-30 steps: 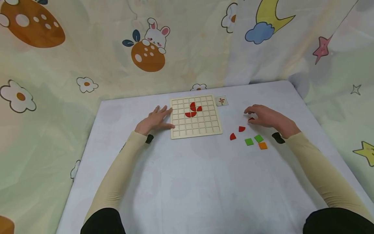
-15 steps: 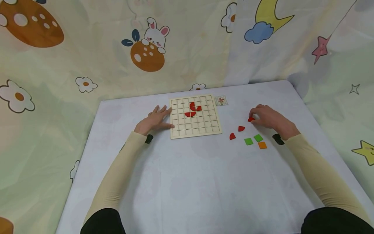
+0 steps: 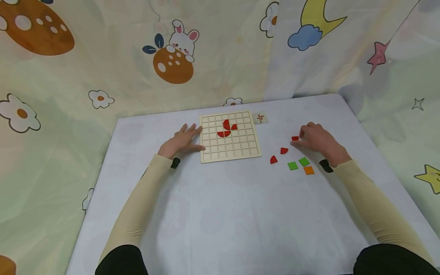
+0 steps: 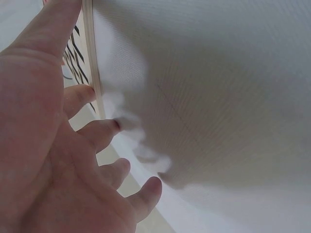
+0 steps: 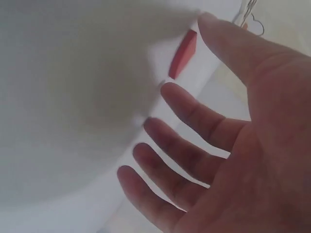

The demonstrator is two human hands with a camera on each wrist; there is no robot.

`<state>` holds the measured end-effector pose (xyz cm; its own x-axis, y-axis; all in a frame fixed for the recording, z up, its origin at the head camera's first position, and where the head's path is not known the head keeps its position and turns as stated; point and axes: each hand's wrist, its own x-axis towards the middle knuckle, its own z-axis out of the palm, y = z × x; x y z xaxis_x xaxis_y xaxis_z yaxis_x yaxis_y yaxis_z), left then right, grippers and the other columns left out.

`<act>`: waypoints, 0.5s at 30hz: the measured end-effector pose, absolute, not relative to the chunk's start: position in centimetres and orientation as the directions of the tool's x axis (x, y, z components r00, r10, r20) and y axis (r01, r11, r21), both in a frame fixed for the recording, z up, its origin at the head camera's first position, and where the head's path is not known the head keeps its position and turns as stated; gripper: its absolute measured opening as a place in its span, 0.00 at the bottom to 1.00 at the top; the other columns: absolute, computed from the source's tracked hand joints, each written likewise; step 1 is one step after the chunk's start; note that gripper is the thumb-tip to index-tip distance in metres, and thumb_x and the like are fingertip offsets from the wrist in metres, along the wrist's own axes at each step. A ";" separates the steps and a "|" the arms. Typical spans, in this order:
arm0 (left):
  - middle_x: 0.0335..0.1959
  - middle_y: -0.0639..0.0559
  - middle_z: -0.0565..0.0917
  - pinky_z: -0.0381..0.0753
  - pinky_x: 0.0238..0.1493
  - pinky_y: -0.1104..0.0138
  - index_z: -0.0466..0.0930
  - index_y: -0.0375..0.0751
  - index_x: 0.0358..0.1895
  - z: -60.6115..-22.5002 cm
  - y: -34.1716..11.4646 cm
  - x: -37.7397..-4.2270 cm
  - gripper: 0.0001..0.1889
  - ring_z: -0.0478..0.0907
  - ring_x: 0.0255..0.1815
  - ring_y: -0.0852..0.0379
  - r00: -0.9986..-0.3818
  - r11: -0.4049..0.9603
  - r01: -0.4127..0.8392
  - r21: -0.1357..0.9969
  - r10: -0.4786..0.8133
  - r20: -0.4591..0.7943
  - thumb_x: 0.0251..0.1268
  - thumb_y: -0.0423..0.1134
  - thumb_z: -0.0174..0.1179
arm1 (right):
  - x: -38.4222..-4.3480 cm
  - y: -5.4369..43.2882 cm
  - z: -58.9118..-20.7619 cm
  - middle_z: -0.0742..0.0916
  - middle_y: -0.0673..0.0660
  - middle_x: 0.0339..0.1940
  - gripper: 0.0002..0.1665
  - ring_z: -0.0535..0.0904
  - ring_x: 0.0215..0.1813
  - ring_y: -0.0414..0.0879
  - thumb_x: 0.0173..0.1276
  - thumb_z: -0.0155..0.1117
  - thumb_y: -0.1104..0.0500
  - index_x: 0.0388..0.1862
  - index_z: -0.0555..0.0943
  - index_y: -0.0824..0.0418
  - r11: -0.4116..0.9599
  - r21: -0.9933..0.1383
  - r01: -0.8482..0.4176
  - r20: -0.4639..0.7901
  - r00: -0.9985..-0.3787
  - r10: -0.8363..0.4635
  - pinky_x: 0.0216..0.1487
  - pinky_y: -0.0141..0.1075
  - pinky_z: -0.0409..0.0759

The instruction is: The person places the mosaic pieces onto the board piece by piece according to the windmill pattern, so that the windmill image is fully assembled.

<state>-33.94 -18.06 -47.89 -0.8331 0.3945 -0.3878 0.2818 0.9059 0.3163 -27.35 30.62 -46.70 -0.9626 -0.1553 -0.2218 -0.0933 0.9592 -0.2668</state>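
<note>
My left hand (image 3: 181, 142) lies with spread fingers against the left edge of a square wooden grid board (image 3: 214, 149); thumb and index fingertip rest on its rim. In the left wrist view the board's side (image 4: 92, 53) shows beside that hand. Several red quarter-circle tiles (image 3: 227, 125) sit in cells around the board's upper middle. Off to the right, my right hand (image 3: 317, 139) hovers low over the table with thumb and fingers apart. Just ahead of its fingertips lies a loose red tile with one curved side (image 3: 295, 138), seen between thumb and index finger in the right wrist view (image 5: 183, 54).
Two more red quarter-circle tiles (image 3: 284, 151) lie between board and right hand. Nearer the front are two green square tiles (image 3: 293, 165) and an orange one (image 3: 309, 170). A small pattern card (image 3: 260, 117) lies by the board's upper right corner. A printed cloth (image 3: 227, 57) hangs behind the table.
My right hand first closes in on the red tile, then draws slightly back to the right; the tile now lies turned and uncovered. My left hand and the board stay put.
</note>
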 end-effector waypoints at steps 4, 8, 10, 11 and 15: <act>0.85 0.47 0.40 0.41 0.80 0.38 0.44 0.57 0.83 -47.9 -18.0 -33.9 0.54 0.28 0.84 0.38 -0.834 0.907 0.282 0.313 0.393 -0.388 0.59 0.70 0.62 | -27.4 30.5 -47.0 0.74 0.73 0.60 0.21 0.66 0.59 0.68 0.70 0.65 0.52 0.49 0.79 0.68 0.951 -0.295 -0.092 -0.227 -0.960 -0.164 0.60 0.61 0.75; 0.85 0.47 0.40 0.41 0.80 0.38 0.44 0.57 0.83 -48.0 -18.0 -34.0 0.54 0.28 0.84 0.37 -0.834 0.907 0.285 0.310 0.394 -0.386 0.59 0.70 0.62 | -27.6 30.4 -47.2 0.72 0.72 0.64 0.16 0.64 0.64 0.68 0.71 0.62 0.58 0.53 0.80 0.66 0.938 -0.328 -0.110 -0.229 -0.954 -0.192 0.65 0.63 0.72; 0.85 0.47 0.40 0.41 0.80 0.38 0.44 0.57 0.83 -48.0 -18.0 -34.0 0.54 0.28 0.84 0.37 -0.834 0.907 0.286 0.309 0.394 -0.386 0.59 0.70 0.62 | -27.7 30.3 -47.2 0.72 0.72 0.64 0.17 0.63 0.65 0.68 0.70 0.63 0.57 0.54 0.79 0.65 0.935 -0.339 -0.109 -0.236 -0.952 -0.196 0.66 0.64 0.71; 0.85 0.47 0.40 0.41 0.80 0.38 0.44 0.57 0.83 -48.1 -18.1 -34.0 0.54 0.28 0.84 0.37 -0.834 0.907 0.286 0.308 0.394 -0.386 0.59 0.70 0.62 | -27.7 30.3 -47.3 0.72 0.72 0.64 0.18 0.63 0.65 0.68 0.70 0.64 0.56 0.54 0.79 0.65 0.934 -0.342 -0.105 -0.240 -0.951 -0.195 0.66 0.64 0.71; 0.85 0.47 0.40 0.41 0.80 0.38 0.43 0.57 0.83 -48.1 -18.1 -34.0 0.54 0.28 0.84 0.37 -0.833 0.907 0.288 0.307 0.395 -0.388 0.59 0.71 0.62 | -27.8 30.1 -47.4 0.72 0.72 0.65 0.21 0.63 0.65 0.68 0.70 0.66 0.53 0.55 0.79 0.65 0.930 -0.352 -0.107 -0.239 -0.950 -0.199 0.66 0.63 0.71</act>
